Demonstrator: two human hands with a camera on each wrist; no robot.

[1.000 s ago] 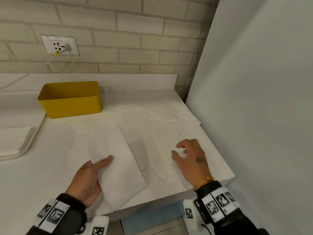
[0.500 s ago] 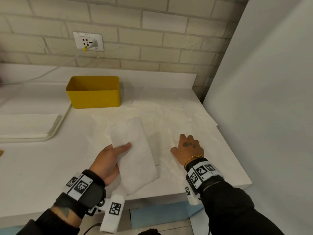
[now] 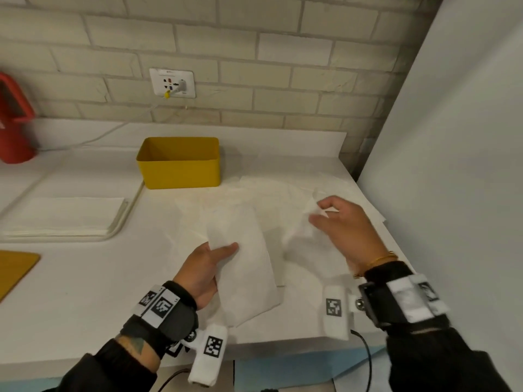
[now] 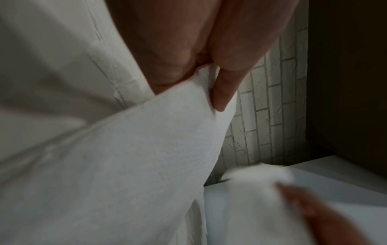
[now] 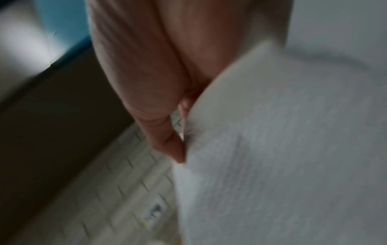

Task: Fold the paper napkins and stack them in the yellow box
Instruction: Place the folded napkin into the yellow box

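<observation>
The left hand [image 3: 202, 271] pinches a folded napkin [image 3: 244, 267], thumb on top, fingers curled beneath, holding it just over the tabletop [image 3: 85, 281] near the front edge. The right hand [image 3: 343, 227] pinches a second, crumpled napkin [image 3: 300, 236] between thumb and fingertips, lifted above the loose napkins [image 3: 271, 190] spread there. The yellow box [image 3: 179, 165] stands open near the back wall, and what shows of its inside holds nothing. A grey panel [image 3: 452, 165] closes the right side; left of the box lies a tray [image 3: 119, 224] with white sheets.

Folded napkin [image 3: 246, 267] in left hand [image 3: 202, 274] was soft matt paper; yellow box [image 3: 179, 172] beyond looked smooth plastic; wall [image 3: 254, 52] rough brick
</observation>
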